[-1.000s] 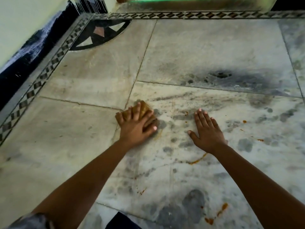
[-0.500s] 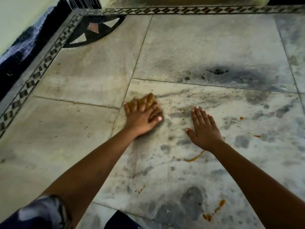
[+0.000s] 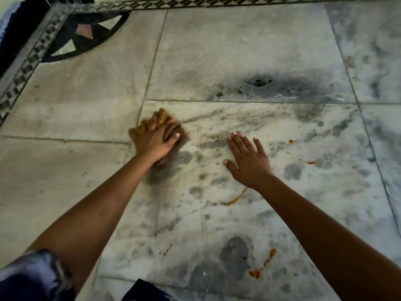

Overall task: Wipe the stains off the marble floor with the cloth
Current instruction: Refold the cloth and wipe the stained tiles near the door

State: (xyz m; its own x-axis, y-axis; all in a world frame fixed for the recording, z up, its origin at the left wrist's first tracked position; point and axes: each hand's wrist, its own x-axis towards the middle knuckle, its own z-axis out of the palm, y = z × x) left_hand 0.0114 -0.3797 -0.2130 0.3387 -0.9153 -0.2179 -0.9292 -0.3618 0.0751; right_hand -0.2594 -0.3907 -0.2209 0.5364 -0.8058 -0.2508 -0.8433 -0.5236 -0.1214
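Observation:
My left hand (image 3: 155, 141) presses a bunched brownish-yellow cloth (image 3: 161, 116) onto the grey-white marble floor (image 3: 249, 51), fingers curled over it; most of the cloth is hidden under the hand. My right hand (image 3: 247, 160) lies flat on the floor to the right, fingers spread and straight, holding nothing. Orange stains mark the same slab: a curved streak (image 3: 236, 198) just below my right wrist, small spots (image 3: 290, 141) to the right, and blotches (image 3: 268, 260) near the bottom.
A dark sooty patch (image 3: 260, 82) sits on the slab beyond my hands. A patterned mosaic border (image 3: 26, 68) and a dark fan-shaped inlay (image 3: 84, 33) run along the left and far edges by the wall. Dark fabric (image 3: 145, 292) shows at the bottom edge.
My left hand has slid the cloth forward and a little to the right across the slab. My right hand has stayed flat on the floor in the same place.

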